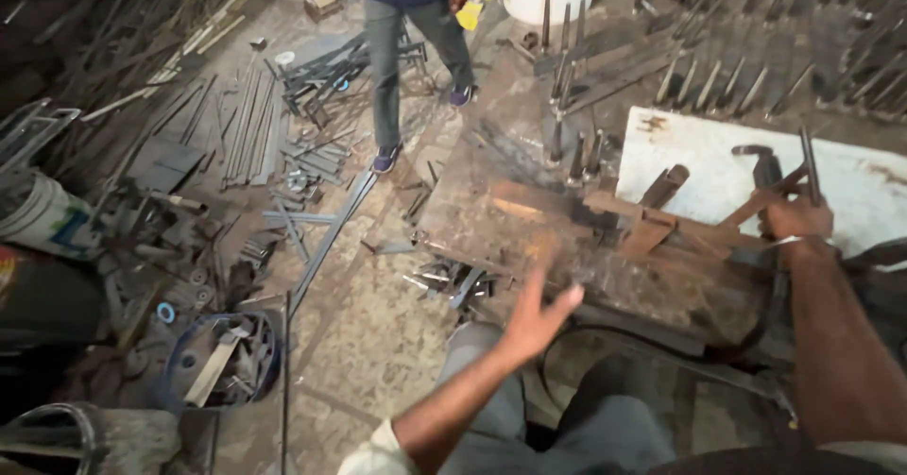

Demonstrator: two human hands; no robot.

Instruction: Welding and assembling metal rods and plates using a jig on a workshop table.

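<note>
Right hand (pixel 796 218): fingers closed around a rusty metal bar (pixel 763 201), at the right edge of the steel plate (pixel 491 211).
Bar: flat, brown, long axis slanting up-right.
Left hand (pixel 534 316): fingers spread wide, holding nothing, above plate's near edge.
Plate: worn, scuffed, rectangular.

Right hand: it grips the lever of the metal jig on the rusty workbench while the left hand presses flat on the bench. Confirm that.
Not quite. The head view shows the left hand raised, fingers spread, off the rusty workbench. The right hand does grip the lever of the metal jig.
</note>
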